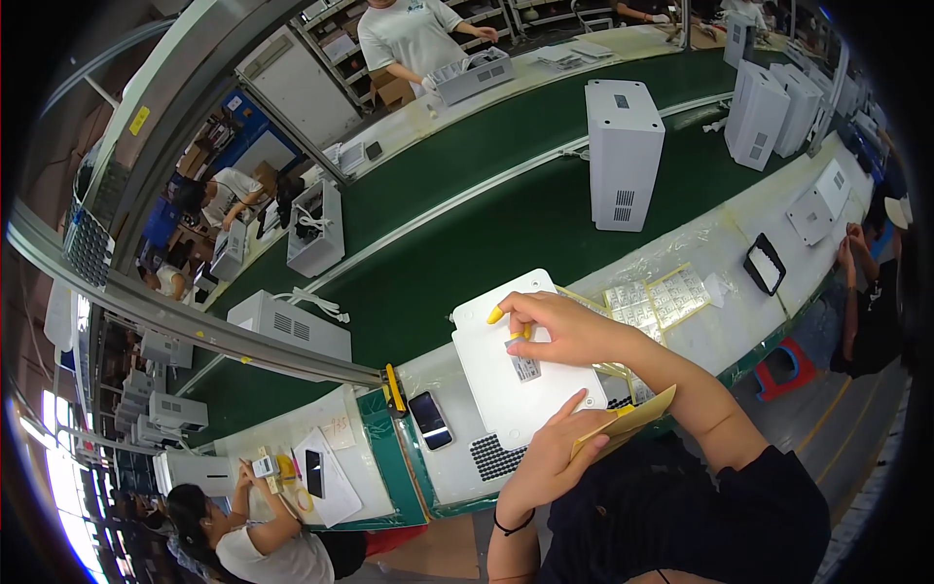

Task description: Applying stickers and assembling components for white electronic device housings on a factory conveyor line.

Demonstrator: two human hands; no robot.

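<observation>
A white panel-like housing face [486, 384] with rounded corners lies in front of me on the workbench. My right hand [559, 326], with yellow finger cots, is over its middle; thumb and forefinger are pinched at the upper end of a small silver label [526, 366]. The label's lower part lies against the white face. My left hand [559, 457], with a black band at the wrist, grips a folded yellowish sheet [632, 424]. Its forefinger stretches onto the panel's near right corner.
Label sheets [657, 297] lie right of the panel, beside a black-rimmed tray [765, 265]. A phone [430, 420], a yellow-black cutter [393, 389] and a sheet of black dots [494, 457] lie nearby. A tall white unit [625, 156] stands on the green conveyor [428, 234]. Co-workers sit around.
</observation>
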